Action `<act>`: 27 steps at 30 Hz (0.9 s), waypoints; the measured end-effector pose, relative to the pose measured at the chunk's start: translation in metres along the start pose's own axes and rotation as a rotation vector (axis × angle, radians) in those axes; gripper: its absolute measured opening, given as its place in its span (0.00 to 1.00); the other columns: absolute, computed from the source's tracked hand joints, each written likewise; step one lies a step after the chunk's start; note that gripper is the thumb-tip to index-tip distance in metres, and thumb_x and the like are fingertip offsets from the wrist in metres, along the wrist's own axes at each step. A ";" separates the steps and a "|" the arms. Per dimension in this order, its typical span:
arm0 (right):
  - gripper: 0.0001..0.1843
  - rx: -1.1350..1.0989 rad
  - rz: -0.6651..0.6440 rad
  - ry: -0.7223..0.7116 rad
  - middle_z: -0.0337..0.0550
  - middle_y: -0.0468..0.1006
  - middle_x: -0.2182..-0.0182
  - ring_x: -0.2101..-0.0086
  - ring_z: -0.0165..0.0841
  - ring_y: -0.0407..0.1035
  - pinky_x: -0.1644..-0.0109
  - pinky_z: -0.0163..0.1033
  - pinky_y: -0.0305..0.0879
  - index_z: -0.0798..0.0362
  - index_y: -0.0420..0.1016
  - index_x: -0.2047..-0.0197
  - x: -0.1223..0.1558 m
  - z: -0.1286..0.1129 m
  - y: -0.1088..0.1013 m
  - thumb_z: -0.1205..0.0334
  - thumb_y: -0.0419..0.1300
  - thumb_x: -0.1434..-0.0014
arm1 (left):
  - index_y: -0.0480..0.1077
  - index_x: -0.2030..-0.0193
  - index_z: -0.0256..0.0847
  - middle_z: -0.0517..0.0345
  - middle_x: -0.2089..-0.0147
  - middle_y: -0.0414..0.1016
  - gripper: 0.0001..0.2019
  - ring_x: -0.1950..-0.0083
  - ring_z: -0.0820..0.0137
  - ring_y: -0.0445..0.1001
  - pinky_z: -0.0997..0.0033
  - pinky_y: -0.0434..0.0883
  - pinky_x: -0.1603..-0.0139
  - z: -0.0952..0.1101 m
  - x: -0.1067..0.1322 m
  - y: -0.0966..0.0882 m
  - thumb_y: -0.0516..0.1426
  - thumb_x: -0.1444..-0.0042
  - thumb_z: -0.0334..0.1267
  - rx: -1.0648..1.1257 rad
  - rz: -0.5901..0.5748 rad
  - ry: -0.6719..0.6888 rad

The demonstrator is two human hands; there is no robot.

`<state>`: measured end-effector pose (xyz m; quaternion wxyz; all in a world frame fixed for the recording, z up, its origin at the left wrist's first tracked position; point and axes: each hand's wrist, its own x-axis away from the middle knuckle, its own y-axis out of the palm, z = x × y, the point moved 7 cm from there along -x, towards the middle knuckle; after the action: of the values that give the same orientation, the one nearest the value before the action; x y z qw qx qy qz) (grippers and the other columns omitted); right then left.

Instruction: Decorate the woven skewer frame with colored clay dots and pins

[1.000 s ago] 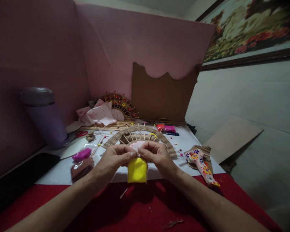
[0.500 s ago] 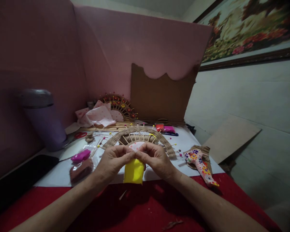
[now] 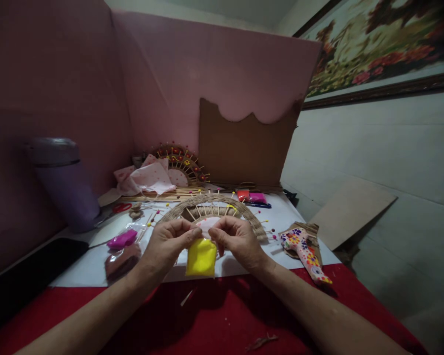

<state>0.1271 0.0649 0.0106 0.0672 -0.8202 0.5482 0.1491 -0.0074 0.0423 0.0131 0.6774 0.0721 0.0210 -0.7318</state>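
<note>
So both hands are up on one thing here: a small yellow plastic packet (image 3: 201, 257), soft-looking, probably modelling clay. The left hand (image 3: 169, 242) has its thumb and forefinger pinched shut on the top left corner, and the right hand (image 3: 237, 240) does the same on the top right corner, with the other fingers curled in. The pinch points sit close together but aren't touching. The packet hangs straight down from the fingertips, its long axis running top to bottom and the bottom end toward the person, so it's dead centre between the hands and below them. Neither hand is nearer, it's an even split. Whether the top edge is open I can't tell, the fingers cover it. Just beyond the knuckles lies a half-round woven brown straw piece with bead-tipped sticks (image 3: 214, 203) on a white sheet (image 3: 92, 264). Out past the left hand are a magenta clay packet (image 3: 123, 239) and a brown one (image 3: 122, 261). Past the right hand is a flower-painted glue gun (image 3: 306, 254). Red cloth (image 3: 222, 315) runs under the wrists.
</note>
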 end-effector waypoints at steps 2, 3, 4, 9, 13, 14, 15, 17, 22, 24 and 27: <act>0.15 0.027 0.004 -0.017 0.32 0.67 0.85 0.85 0.21 0.59 0.83 0.28 0.60 0.56 0.67 0.77 0.000 -0.002 -0.001 0.54 0.64 0.51 | 0.71 0.77 0.35 0.61 0.79 0.71 0.13 0.77 0.75 0.65 0.76 0.62 0.74 0.000 0.000 0.000 0.66 0.61 0.43 0.006 -0.001 0.000; 0.15 0.033 0.008 -0.021 0.32 0.67 0.85 0.85 0.21 0.59 0.83 0.29 0.60 0.55 0.67 0.78 0.000 -0.002 -0.002 0.54 0.64 0.51 | 0.71 0.77 0.35 0.60 0.79 0.71 0.13 0.76 0.75 0.66 0.75 0.63 0.74 -0.001 -0.001 0.000 0.66 0.61 0.43 0.007 -0.006 -0.002; 0.16 0.034 0.014 -0.020 0.32 0.67 0.85 0.86 0.21 0.59 0.83 0.29 0.60 0.55 0.67 0.78 0.000 -0.001 -0.002 0.54 0.65 0.51 | 0.72 0.77 0.35 0.60 0.78 0.72 0.13 0.76 0.74 0.67 0.75 0.63 0.73 -0.001 -0.001 0.000 0.66 0.61 0.43 0.007 -0.012 -0.004; 0.17 0.009 0.021 0.013 0.32 0.66 0.86 0.86 0.21 0.58 0.84 0.28 0.59 0.55 0.66 0.78 0.000 0.004 -0.001 0.52 0.65 0.53 | 0.72 0.76 0.35 0.59 0.78 0.72 0.13 0.75 0.74 0.67 0.75 0.63 0.73 -0.002 -0.002 0.001 0.65 0.60 0.45 -0.040 -0.034 -0.003; 0.17 0.063 -0.014 0.009 0.34 0.68 0.82 0.84 0.23 0.60 0.83 0.29 0.60 0.55 0.67 0.76 0.002 0.000 0.005 0.51 0.65 0.53 | 0.73 0.77 0.35 0.59 0.78 0.72 0.13 0.76 0.74 0.67 0.75 0.63 0.73 -0.003 -0.001 0.002 0.66 0.61 0.45 -0.071 -0.049 0.010; 0.17 0.095 -0.017 -0.003 0.34 0.68 0.81 0.83 0.23 0.60 0.82 0.30 0.60 0.55 0.66 0.77 0.003 -0.001 0.006 0.52 0.64 0.52 | 0.73 0.77 0.35 0.59 0.78 0.73 0.13 0.75 0.74 0.67 0.75 0.63 0.73 -0.004 -0.001 0.002 0.66 0.61 0.45 -0.074 -0.056 0.005; 0.16 0.126 -0.018 -0.017 0.34 0.67 0.82 0.83 0.23 0.60 0.81 0.30 0.59 0.55 0.66 0.77 0.003 -0.003 0.006 0.52 0.64 0.51 | 0.74 0.77 0.35 0.59 0.78 0.73 0.13 0.75 0.74 0.67 0.75 0.64 0.73 -0.005 -0.001 0.003 0.66 0.60 0.45 -0.075 -0.061 -0.001; 0.15 0.168 -0.015 -0.046 0.34 0.65 0.82 0.82 0.23 0.59 0.80 0.30 0.58 0.55 0.66 0.77 0.004 -0.005 0.006 0.54 0.62 0.49 | 0.74 0.77 0.35 0.59 0.78 0.72 0.13 0.75 0.74 0.66 0.75 0.63 0.73 -0.006 -0.002 0.003 0.65 0.60 0.45 -0.078 -0.065 -0.010; 0.14 0.130 -0.020 -0.034 0.33 0.65 0.82 0.82 0.23 0.59 0.79 0.30 0.58 0.55 0.66 0.77 0.004 -0.001 0.004 0.54 0.61 0.49 | 0.73 0.79 0.36 0.60 0.79 0.71 0.12 0.76 0.75 0.65 0.76 0.62 0.73 -0.005 -0.002 0.003 0.65 0.60 0.44 -0.061 -0.065 0.001; 0.15 0.104 -0.008 -0.019 0.33 0.66 0.83 0.83 0.23 0.60 0.80 0.30 0.58 0.55 0.66 0.77 0.003 0.001 0.002 0.53 0.62 0.50 | 0.74 0.78 0.36 0.59 0.78 0.73 0.12 0.75 0.74 0.67 0.75 0.63 0.72 -0.005 -0.002 0.004 0.65 0.59 0.44 -0.045 -0.073 -0.024; 0.17 0.080 0.010 -0.006 0.33 0.67 0.84 0.84 0.23 0.61 0.81 0.30 0.59 0.55 0.66 0.78 0.001 0.004 -0.001 0.51 0.63 0.52 | 0.74 0.77 0.36 0.58 0.77 0.73 0.11 0.75 0.74 0.68 0.74 0.64 0.72 -0.004 -0.001 0.004 0.65 0.59 0.43 -0.035 -0.067 -0.036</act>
<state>0.1277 0.0659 0.0069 0.1008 -0.8137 0.5577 0.1296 -0.0028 0.0440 0.0095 0.6539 0.0463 0.0240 -0.7547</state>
